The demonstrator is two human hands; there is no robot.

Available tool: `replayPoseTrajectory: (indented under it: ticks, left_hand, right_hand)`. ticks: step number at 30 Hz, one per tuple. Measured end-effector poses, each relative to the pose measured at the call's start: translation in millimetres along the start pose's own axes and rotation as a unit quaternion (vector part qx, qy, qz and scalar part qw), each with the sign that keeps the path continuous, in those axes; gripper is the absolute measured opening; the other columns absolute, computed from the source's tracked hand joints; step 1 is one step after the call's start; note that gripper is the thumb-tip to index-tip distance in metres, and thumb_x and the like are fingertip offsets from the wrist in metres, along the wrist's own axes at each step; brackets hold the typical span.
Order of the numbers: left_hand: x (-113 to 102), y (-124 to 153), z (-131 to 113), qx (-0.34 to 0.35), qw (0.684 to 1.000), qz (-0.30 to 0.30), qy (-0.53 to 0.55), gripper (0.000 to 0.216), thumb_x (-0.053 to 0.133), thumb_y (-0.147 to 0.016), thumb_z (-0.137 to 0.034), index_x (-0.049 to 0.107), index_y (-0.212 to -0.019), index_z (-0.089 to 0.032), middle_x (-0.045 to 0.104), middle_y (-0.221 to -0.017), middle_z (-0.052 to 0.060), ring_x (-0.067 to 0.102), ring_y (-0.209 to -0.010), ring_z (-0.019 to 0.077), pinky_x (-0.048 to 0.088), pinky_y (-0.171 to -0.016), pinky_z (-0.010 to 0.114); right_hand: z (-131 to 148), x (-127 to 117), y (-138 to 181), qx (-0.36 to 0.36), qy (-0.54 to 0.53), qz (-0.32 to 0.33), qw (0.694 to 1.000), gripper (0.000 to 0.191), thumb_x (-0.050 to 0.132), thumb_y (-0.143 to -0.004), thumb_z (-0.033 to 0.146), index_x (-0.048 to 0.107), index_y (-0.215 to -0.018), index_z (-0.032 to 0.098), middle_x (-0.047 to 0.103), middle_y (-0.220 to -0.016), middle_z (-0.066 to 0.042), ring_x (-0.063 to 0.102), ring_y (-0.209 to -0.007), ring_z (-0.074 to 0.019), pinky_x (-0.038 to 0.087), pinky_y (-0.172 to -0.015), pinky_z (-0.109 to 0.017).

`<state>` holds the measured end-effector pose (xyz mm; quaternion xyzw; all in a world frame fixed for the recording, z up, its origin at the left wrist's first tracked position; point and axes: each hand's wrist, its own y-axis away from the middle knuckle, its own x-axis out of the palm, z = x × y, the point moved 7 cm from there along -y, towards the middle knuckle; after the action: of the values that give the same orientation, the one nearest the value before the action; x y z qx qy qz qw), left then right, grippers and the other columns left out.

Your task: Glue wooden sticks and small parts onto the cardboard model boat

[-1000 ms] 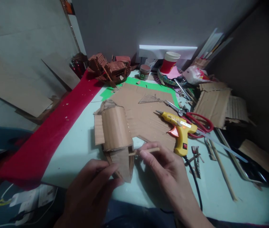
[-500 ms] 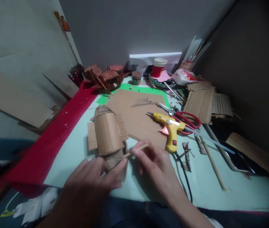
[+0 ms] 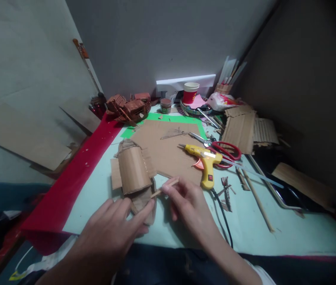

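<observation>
Cardboard model [image 3: 133, 174] lies on the table [image 3: 274, 237], its curved cover and side flaps already joined. The left hand [image 3: 111, 229] presses flat, fingers spread, on its near end. The right hand [image 3: 185, 204] pinches a wooden stick [image 3: 165, 187], whose tip meets the model's near right edge; it looks held in place, not yet fixed. Just right of the model lie a cardboard sheet [image 3: 168, 146], a yellow glue gun [image 3: 204, 160] and, beyond it, red scissors [image 3: 225, 150]. Left of the model runs a red strip [image 3: 75, 178]. Nothing lies between stick and model.
</observation>
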<state>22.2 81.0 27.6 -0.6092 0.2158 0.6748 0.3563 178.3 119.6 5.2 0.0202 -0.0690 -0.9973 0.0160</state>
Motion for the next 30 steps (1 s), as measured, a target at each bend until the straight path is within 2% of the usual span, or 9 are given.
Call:
replayPoseTrajectory:
  ticks: [7, 15, 18, 22, 25, 28, 30]
  left_hand:
    - [2.6, 0.9, 1.1, -0.052, 0.998, 0.031, 0.022, 0.049, 0.051, -0.098, -0.030, 0.045, -0.146, -0.034, 0.061, -0.086, 0.006, 0.059, -0.070, 0.0241, 0.042, -0.062, 0.034]
    - [3.1, -1.7, -0.2, -0.079, 0.993, 0.069, 0.054, 0.050, 0.051, -0.096, -0.024, 0.048, -0.145, -0.034, 0.060, -0.088, 0.008, 0.061, -0.072, 0.0249, 0.046, -0.062, 0.034]
    - [3.2, -2.0, -1.1, -0.081, 0.992, 0.081, 0.047, 0.051, 0.053, -0.095, -0.024, 0.048, -0.145, -0.033, 0.060, -0.088, 0.008, 0.061, -0.073, 0.0256, 0.047, -0.063, 0.035]
    - [3.6, -1.9, -1.6, -0.083, 0.992, 0.083, 0.053, 0.049, 0.050, -0.097, -0.024, 0.048, -0.145, -0.031, 0.059, -0.086, 0.007, 0.060, -0.072, 0.0243, 0.047, -0.063, 0.035]
    - [4.7, -1.0, -0.5, -0.089, 0.991, 0.078, 0.063, 0.051, 0.049, -0.096, -0.022, 0.046, -0.146, -0.032, 0.058, -0.086, 0.006, 0.058, -0.072, 0.0233, 0.047, -0.063, 0.034]
    - [6.5, 0.5, 0.9, -0.089, 0.992, 0.064, 0.064, 0.052, 0.051, -0.094, -0.019, 0.048, -0.144, -0.032, 0.057, -0.085, 0.005, 0.057, -0.073, 0.0215, 0.045, -0.065, 0.032]
    - [7.4, 1.5, 1.3, -0.084, 0.993, 0.052, 0.063, 0.053, 0.052, -0.093, -0.018, 0.048, -0.143, -0.032, 0.056, -0.084, 0.004, 0.057, -0.073, 0.0205, 0.044, -0.065, 0.031]
  right_hand:
    - [1.1, 0.4, -1.0, -0.009, 0.022, -0.006, 1.000, 0.021, 0.057, -0.093, 0.032, 0.058, -0.078, 0.017, 0.054, -0.055, 0.007, 0.048, -0.039, -0.0075, 0.035, -0.043, -0.020]
    - [11.2, 0.0, 4.4, -0.058, 0.090, -0.001, 0.994, 0.019, 0.052, -0.098, 0.031, 0.059, -0.085, 0.019, 0.056, -0.055, 0.006, 0.058, -0.052, -0.0121, 0.042, -0.061, -0.023]
    - [12.5, 0.7, 6.8, -0.075, 0.091, -0.003, 0.993, 0.020, 0.049, -0.099, 0.032, 0.056, -0.086, 0.020, 0.058, -0.058, 0.005, 0.060, -0.054, -0.0127, 0.042, -0.062, -0.023]
    - [17.0, -4.3, 12.6, -0.103, 0.076, -0.035, 0.991, 0.020, 0.046, -0.101, 0.033, 0.057, -0.091, 0.020, 0.063, -0.064, 0.004, 0.061, -0.061, -0.0127, 0.043, -0.066, -0.023]
    - [23.0, -12.1, 17.7, -0.114, 0.066, -0.049, 0.990, 0.020, 0.045, -0.102, 0.035, 0.055, -0.092, 0.021, 0.064, -0.069, 0.003, 0.057, -0.058, -0.0116, 0.042, -0.060, -0.022]
    - [35.0, -19.3, 23.7, -0.149, 0.129, -0.045, 0.979, 0.019, 0.049, -0.101, 0.033, 0.051, -0.086, 0.021, 0.058, -0.070, 0.003, 0.050, -0.057, -0.0114, 0.039, -0.054, -0.023]
    - [46.2, -19.0, 29.0, -0.202, 0.215, -0.030, 0.955, 0.019, 0.051, -0.100, 0.029, 0.051, -0.083, 0.021, 0.055, -0.071, 0.002, 0.050, -0.062, -0.0131, 0.038, -0.058, -0.025]
